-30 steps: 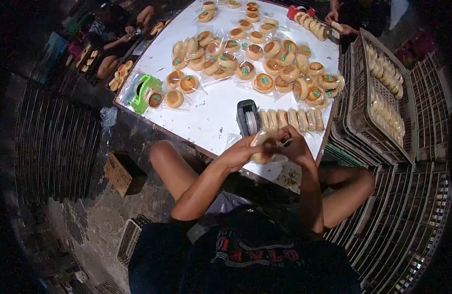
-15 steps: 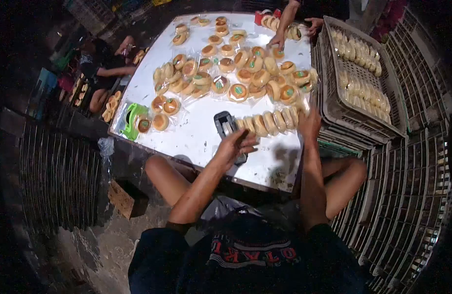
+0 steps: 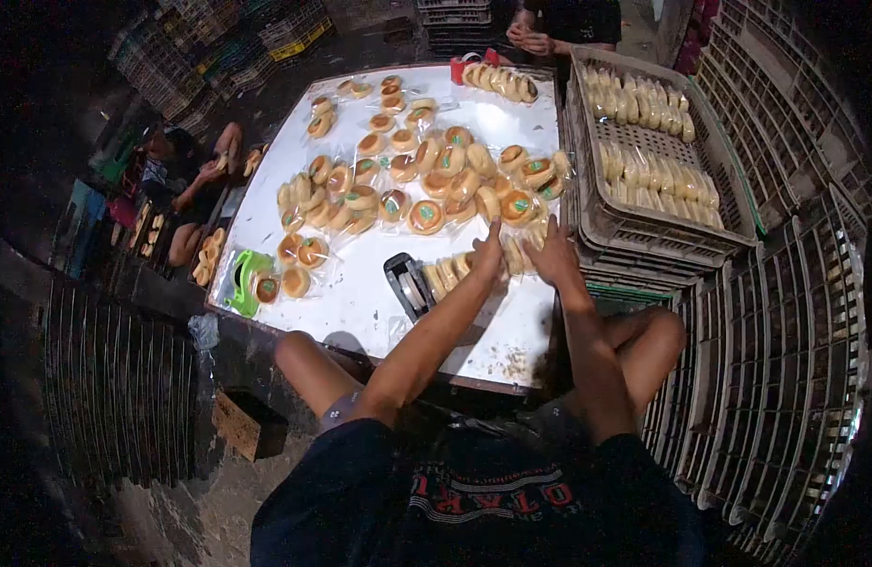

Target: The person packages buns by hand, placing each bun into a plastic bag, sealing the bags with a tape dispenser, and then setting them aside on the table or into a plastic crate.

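Observation:
A row of wrapped round buns stands on edge along the near side of the white table. My left hand reaches over the middle of this row, fingers extended and covering some of the buns. At the row's right end, my right hand has its fingers spread and touches the buns there. A dark tape dispenser lies at the row's left end, beside my left forearm. Just beyond my hands is a pile of bagged buns, some with green labels.
Stacked crates at the right hold rows of wrapped buns. A green tape dispenser sits at the table's left corner, a red dispenser at the far edge. Two other people are across and to the left.
My left hand has moved from beside the dark tape dispenser onto the row. My right hand stays near its right end. The person across has drawn a hand back from the buns. The view has shifted.

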{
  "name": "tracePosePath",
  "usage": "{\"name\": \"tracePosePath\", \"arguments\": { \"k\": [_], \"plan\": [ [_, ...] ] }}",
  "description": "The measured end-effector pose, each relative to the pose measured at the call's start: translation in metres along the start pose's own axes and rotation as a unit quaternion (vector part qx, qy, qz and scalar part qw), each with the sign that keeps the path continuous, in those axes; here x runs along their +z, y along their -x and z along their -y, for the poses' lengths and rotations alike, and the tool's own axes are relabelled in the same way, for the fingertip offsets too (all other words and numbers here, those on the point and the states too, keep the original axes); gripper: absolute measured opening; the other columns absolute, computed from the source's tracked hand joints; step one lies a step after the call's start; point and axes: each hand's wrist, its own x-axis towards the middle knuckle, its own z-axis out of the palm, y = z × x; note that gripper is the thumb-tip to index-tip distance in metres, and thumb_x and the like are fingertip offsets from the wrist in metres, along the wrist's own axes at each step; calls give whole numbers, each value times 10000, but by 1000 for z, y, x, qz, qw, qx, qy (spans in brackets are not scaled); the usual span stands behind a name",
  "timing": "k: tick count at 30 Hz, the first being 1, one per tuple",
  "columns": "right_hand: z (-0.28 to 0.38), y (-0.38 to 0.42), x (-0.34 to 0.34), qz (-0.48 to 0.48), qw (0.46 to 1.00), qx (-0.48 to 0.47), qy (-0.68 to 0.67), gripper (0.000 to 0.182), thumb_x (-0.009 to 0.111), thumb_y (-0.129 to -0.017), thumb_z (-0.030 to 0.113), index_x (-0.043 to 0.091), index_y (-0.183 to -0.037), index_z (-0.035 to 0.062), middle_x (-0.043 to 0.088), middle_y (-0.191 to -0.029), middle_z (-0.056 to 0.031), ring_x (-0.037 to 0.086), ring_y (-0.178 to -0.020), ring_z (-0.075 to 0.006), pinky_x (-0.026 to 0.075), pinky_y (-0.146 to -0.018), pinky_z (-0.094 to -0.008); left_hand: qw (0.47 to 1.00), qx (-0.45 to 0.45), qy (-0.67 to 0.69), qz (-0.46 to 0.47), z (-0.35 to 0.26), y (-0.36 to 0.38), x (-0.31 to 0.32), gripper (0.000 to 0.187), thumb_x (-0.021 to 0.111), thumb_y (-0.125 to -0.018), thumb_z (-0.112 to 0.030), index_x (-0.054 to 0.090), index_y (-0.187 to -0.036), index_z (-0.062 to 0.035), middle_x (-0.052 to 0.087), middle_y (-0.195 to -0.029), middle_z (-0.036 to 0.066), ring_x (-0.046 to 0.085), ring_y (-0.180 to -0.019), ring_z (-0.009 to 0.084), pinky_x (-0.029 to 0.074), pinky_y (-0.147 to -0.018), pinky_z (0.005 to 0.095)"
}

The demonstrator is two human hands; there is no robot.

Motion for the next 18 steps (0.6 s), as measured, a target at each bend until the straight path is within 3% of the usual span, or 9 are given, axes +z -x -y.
{"name": "tracePosePath", "arguments": {
  "k": [3, 4, 6, 8, 11, 13, 14, 17, 18],
  "plan": [
    [6, 12, 0, -53, 998, -15, -42, 1003, 710, -755, 471, 212, -1437, -70, 386, -1372, -340, 468, -1203, -491, 418, -1003, -480, 991, -40, 94, 83, 0, -1, 6, 1009, 504, -795, -747, 504, -1226, 165, 585, -1150, 276, 587, -1048, 357, 465, -899, 419],
    [3, 9, -2, -60, 991, -25, -119, 999, 766, -709, 408, 254, -1413, -81, 408, -1365, -328, 462, -1221, -473, 399, -1024, -462, 972, -61, 200, 109, 25, -35, 19, 923, 484, -845, -698, 524, -1219, 144, 623, -1104, 228, 619, -974, 303, 492, -840, 394],
    [-1, 9, -1, -61, 985, 2, -160, 1000, 785, -697, 378, 253, -1409, -80, 426, -1353, -325, 461, -1233, -455, 393, -1030, -451, 967, -28, 212, 140, 17, -14, 0, 823, 474, -888, -638, 537, -1231, 107, 630, -1108, 191, 618, -966, 264, 495, -822, 371],
    [11, 18, -26, -50, 974, 14, -221, 999, 796, -693, 371, 257, -1406, -77, 463, -1321, -316, 468, -1238, -427, 386, -1039, -432, 953, 12, 277, 122, -14, 37, -11, 645, 482, -940, -529, 545, -1265, 25, 635, -1110, 140, 621, -953, 234, 498, -810, 355],
    [35, 23, -58, -133, 962, -29, -237, 982, 816, -706, 357, 266, -1415, -42, 444, -1341, -299, 457, -1243, -423, 370, -1050, -442, 954, 63, 271, 110, -88, 120, -32, 603, 519, -938, -483, 498, -1311, -10, 596, -1191, 117, 586, -1048, 227, 475, -877, 379],
    [50, 13, -95, -246, 940, -99, -217, 973, 824, -707, 336, 267, -1415, -34, 435, -1348, -291, 454, -1241, -425, 371, -1047, -453, 950, 156, 256, 81, -107, 109, -35, 614, 548, -930, -456, 439, -1342, -13, 539, -1273, 120, 522, -1155, 222, 417, -971, 398],
    [57, 5, -114, -298, 923, -134, -204, 969, 829, -708, 326, 268, -1415, -30, 430, -1351, -288, 452, -1240, -426, 372, -1045, -458, 926, 224, 275, 127, -127, 106, -34, 625, 567, -921, -439, 402, -1360, -27, 492, -1324, 116, 466, -1219, 230, 355, -1034, 405],
    [77, -17, -189, -331, 887, -127, -297, 916, 828, -719, 294, 298, -1401, -12, 460, -1305, -262, 478, -1207, -400, 398, -1018, -460, 898, 329, 254, 144, -202, 108, -21, 499, 574, -910, -434, 519, -1264, -86, 537, -1278, 85, 515, -1180, 215, 406, -992, 415],
    [68, -40, -199, -366, 884, -105, -270, 872, 821, -730, 303, 332, -1388, 8, 478, -1277, -249, 496, -1180, -385, 412, -1002, -452, 888, 354, 262, 131, -226, 103, -8, 605, 603, -908, -395, 443, -1324, 15, 518, -1241, 141, 498, -1155, 236, 387, -997, 372]
  ]
}}
